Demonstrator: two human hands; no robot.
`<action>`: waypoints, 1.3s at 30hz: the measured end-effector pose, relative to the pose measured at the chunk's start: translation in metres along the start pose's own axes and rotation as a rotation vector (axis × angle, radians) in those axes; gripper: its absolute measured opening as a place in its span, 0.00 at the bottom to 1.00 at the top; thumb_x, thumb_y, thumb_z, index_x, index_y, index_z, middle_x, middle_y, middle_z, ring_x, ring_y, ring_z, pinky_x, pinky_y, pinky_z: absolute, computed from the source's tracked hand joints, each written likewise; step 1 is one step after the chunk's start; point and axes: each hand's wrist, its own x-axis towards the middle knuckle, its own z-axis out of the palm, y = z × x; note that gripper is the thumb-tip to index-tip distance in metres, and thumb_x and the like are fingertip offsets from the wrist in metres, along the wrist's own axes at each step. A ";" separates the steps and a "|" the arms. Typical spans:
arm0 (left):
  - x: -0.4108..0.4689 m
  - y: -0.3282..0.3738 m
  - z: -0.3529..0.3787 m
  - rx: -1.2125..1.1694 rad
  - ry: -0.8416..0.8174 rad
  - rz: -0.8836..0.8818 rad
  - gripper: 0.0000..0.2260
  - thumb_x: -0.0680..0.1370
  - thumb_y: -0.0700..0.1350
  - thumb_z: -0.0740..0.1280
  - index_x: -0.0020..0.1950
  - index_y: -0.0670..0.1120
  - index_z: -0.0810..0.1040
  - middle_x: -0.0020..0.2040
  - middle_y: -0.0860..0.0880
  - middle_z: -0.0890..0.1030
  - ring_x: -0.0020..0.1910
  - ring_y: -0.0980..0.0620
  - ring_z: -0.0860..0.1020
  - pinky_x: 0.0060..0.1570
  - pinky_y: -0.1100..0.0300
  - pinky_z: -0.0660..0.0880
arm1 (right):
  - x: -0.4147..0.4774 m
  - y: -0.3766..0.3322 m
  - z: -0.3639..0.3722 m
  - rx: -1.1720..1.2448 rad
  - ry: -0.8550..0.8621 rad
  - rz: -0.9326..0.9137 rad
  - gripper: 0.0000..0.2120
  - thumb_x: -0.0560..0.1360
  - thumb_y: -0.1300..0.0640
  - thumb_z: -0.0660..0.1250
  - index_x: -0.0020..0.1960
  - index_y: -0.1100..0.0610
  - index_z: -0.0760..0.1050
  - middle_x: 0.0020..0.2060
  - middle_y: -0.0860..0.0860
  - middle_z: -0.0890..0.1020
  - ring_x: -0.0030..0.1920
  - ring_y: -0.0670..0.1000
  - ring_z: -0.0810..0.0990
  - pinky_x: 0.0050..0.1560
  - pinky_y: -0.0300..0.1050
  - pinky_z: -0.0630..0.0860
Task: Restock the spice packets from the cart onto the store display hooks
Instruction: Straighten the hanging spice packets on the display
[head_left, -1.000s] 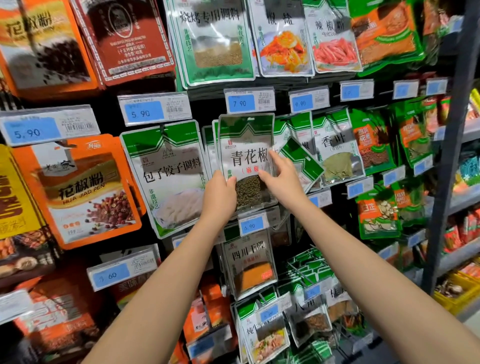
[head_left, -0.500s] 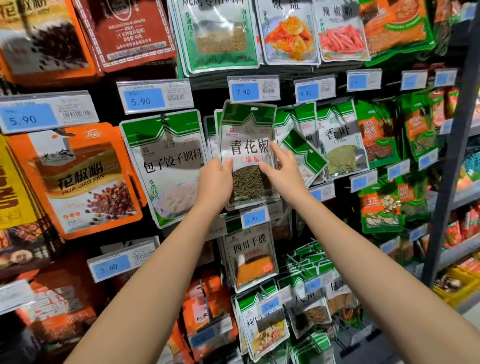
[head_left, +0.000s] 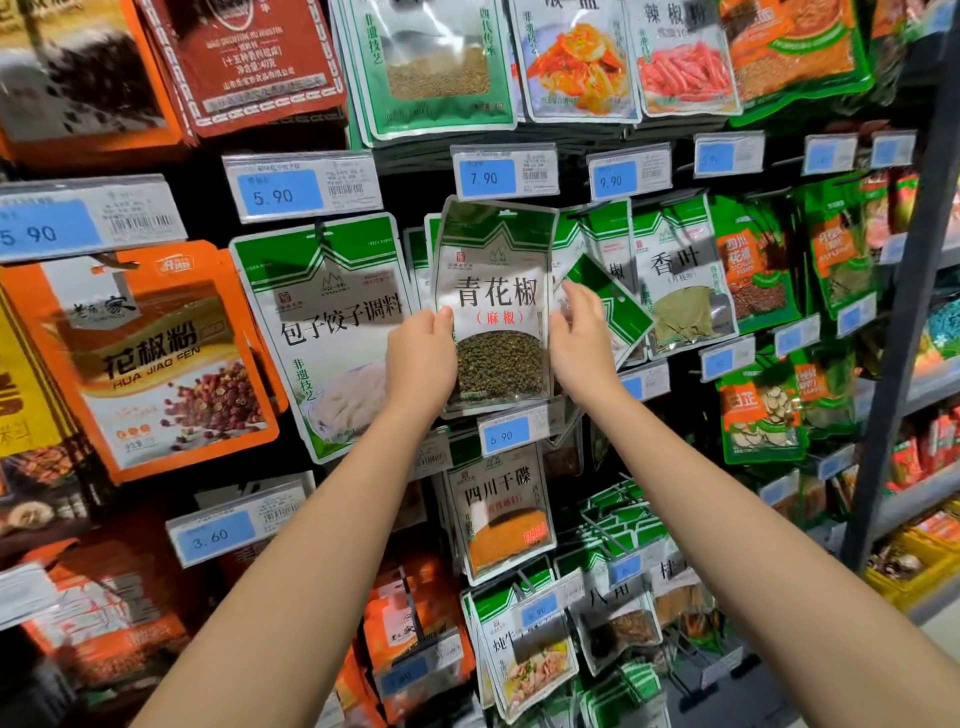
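The left hand and right hand grasp the green peppercorn packet between their fingers, one on each side edge, with a 7.90 price tag above the fingers.

This is looking like a grocery shop's seasoning aisle: sealed spice packets are hanging in crowded rows from display hooks, blue price tags reading 5.90 and 7.90 are sitting above them, and beyond a grey metal upright more packaged goods are lining shelves above a yellow bin.
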 end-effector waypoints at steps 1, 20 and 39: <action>0.000 -0.001 0.001 0.003 0.004 -0.003 0.19 0.84 0.47 0.55 0.32 0.45 0.62 0.32 0.49 0.66 0.31 0.51 0.63 0.33 0.56 0.60 | 0.005 0.003 -0.002 -0.053 0.028 0.009 0.26 0.80 0.65 0.55 0.77 0.58 0.56 0.76 0.53 0.54 0.74 0.52 0.59 0.74 0.45 0.57; 0.008 -0.009 -0.003 -0.069 0.140 0.014 0.17 0.81 0.40 0.57 0.33 0.46 0.59 0.30 0.50 0.61 0.30 0.53 0.59 0.31 0.58 0.55 | 0.037 0.007 -0.046 -0.184 0.167 -0.077 0.06 0.80 0.57 0.60 0.51 0.59 0.73 0.45 0.53 0.77 0.42 0.51 0.75 0.33 0.37 0.67; 0.021 -0.014 0.003 0.147 0.296 0.020 0.18 0.80 0.40 0.57 0.30 0.44 0.60 0.27 0.49 0.63 0.26 0.52 0.59 0.26 0.56 0.54 | 0.030 0.001 -0.051 -0.055 0.228 -0.207 0.07 0.78 0.53 0.63 0.50 0.56 0.74 0.47 0.51 0.76 0.51 0.53 0.75 0.53 0.51 0.73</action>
